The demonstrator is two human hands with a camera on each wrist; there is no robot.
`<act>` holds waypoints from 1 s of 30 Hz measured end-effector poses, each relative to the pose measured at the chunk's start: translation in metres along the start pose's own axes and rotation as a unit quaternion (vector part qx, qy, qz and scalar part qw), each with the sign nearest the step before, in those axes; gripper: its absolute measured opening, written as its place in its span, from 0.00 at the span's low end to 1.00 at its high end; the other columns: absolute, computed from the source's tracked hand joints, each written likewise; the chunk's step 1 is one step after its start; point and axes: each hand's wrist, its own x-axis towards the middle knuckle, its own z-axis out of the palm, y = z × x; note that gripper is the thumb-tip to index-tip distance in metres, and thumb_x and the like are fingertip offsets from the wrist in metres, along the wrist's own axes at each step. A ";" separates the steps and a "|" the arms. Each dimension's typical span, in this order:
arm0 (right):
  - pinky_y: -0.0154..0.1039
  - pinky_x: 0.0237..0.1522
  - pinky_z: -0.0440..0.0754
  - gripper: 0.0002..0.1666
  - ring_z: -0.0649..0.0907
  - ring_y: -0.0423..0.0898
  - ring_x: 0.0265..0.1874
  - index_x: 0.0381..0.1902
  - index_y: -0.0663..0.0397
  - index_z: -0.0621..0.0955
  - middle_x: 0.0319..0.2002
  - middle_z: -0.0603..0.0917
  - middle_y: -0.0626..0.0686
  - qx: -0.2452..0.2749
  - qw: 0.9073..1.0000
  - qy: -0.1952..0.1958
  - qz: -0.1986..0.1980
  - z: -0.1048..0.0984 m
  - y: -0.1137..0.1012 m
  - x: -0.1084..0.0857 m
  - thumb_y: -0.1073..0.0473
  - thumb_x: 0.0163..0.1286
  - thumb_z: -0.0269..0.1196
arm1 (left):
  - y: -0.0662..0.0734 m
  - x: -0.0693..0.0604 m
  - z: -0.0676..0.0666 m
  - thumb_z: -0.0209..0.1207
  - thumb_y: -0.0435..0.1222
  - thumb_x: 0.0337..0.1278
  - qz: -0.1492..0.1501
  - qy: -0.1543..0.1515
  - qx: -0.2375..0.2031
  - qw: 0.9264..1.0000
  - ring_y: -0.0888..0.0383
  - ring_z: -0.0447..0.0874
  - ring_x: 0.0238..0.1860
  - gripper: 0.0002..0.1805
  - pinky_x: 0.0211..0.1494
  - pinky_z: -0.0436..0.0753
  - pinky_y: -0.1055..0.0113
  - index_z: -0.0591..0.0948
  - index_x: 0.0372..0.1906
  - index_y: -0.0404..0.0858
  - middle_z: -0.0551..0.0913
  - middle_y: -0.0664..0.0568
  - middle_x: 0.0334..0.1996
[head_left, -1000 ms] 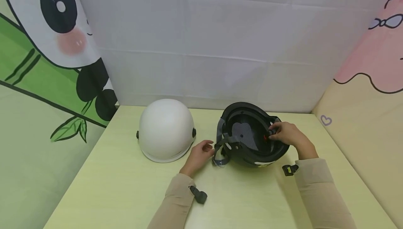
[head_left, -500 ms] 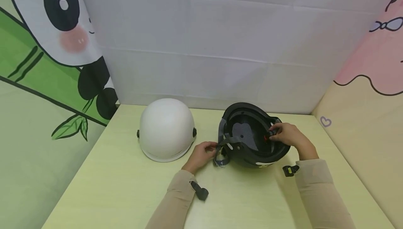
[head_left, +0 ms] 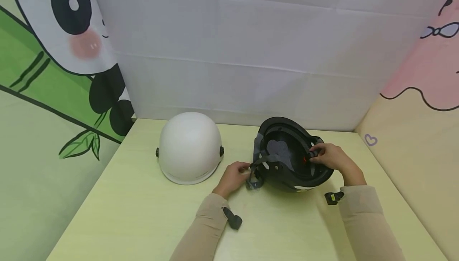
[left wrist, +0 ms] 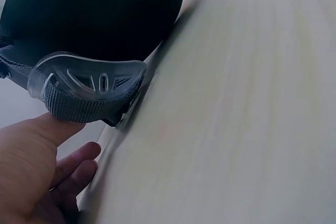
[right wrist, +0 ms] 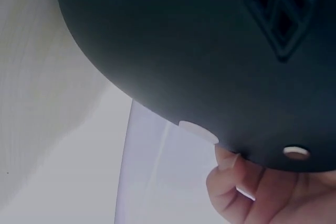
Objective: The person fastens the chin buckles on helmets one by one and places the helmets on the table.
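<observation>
Between the hands lies the upturned black helmet [head_left: 291, 156] — the right hand [head_left: 334, 159] pinching a dark strap end [head_left: 313, 154] inside, the left hand [head_left: 232, 179] touching the grey webbing [left wrist: 79, 108], its grip unclear — both sides reached, seemingly nothing fastened yet.

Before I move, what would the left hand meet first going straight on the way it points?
The left hand would likely meet the grey strap, which it seems to touch; the black helmet lies just beyond, depth unclear.
</observation>
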 end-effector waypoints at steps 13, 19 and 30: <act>0.43 0.32 0.73 0.22 0.77 0.47 0.28 0.50 0.64 0.81 0.28 0.80 0.49 0.005 1.000 0.002 -0.001 0.002 0.004 0.000 0.57 0.61 0.69 | 0.002 0.006 0.007 0.69 0.36 0.54 0.043 0.008 0.042 0.998 0.58 0.78 0.38 0.11 0.49 0.67 0.55 0.88 0.44 0.42 0.84 0.56 0.37; 0.43 0.31 0.72 0.22 0.76 0.46 0.28 0.50 0.65 0.81 0.28 0.80 0.48 0.010 1.000 0.005 -0.003 0.002 0.010 0.000 0.57 0.61 0.69 | 0.003 0.010 0.008 0.69 0.35 0.54 0.047 0.000 0.052 0.998 0.58 0.79 0.39 0.11 0.48 0.67 0.55 0.88 0.45 0.43 0.84 0.55 0.39; 0.42 0.30 0.71 0.23 0.75 0.46 0.28 0.52 0.65 0.80 0.28 0.79 0.49 0.018 1.000 0.003 0.001 0.004 0.015 -0.001 0.57 0.62 0.68 | -0.002 0.016 0.012 0.69 0.31 0.53 0.065 -0.012 0.071 0.995 0.58 0.80 0.38 0.13 0.45 0.66 0.56 0.88 0.46 0.41 0.84 0.54 0.40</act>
